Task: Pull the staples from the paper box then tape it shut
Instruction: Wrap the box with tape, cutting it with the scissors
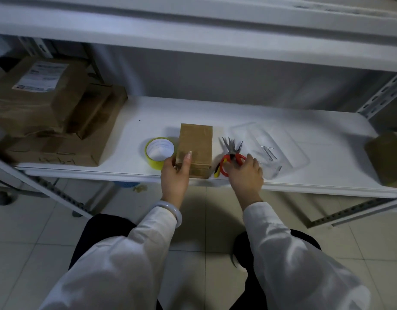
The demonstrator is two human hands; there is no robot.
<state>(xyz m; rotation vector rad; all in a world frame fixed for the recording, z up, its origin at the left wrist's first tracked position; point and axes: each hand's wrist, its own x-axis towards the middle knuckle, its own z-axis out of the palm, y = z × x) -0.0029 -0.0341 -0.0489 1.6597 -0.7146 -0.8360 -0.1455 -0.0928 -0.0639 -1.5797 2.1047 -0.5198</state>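
A small brown paper box (197, 144) lies on the white shelf (305, 121) near its front edge. My left hand (175, 175) grips the box's near left corner, thumb on top. To the box's right lie red-handled pliers (232, 153), their grey jaws pointing away from me. My right hand (246, 173) rests on the red handles, fingers curled over them. A roll of yellow tape (158, 152) stands flat just left of the box. A few staples (268, 153) lie in a clear plastic tray (289, 151) to the right of the pliers.
Several brown cardboard boxes (47, 113) are stacked at the shelf's left end. Another brown box (387, 157) sits at the far right edge. An upper shelf (193, 30) overhangs the work area. Tiled floor and my knees are below.
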